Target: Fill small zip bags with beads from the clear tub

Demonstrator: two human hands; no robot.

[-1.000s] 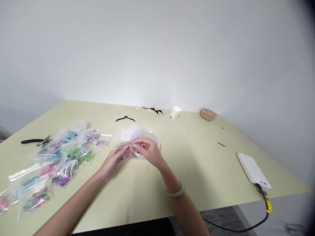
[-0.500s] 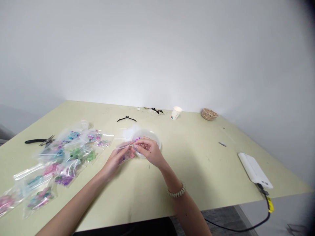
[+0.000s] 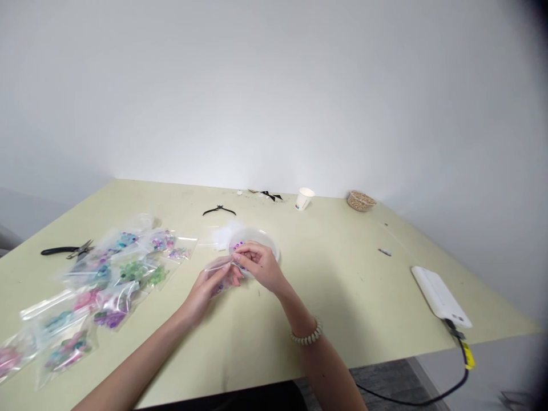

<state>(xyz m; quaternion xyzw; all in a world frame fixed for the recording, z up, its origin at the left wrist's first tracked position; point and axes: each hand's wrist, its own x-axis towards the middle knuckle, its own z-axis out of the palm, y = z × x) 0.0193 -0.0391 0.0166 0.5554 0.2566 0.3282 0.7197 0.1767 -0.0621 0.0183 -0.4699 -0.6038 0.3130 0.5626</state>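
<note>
My left hand and my right hand meet over the middle of the pale green table. Together they grip a small clear zip bag of purple beads, each pinching its top edge. The bag sits right beside a shallow clear dish with a few purple beads in it. My right wrist wears a bead bracelet.
Several clear bags of coloured beads lie spread at the left. Black pliers lie at the far left, another pair behind the dish. A paper cup, a woven basket and a white power bank with a cable sit to the right.
Both hands have lifted the small bag slightly and drawn it a little nearer; the left hand has shifted right, closer to the right hand.
</note>
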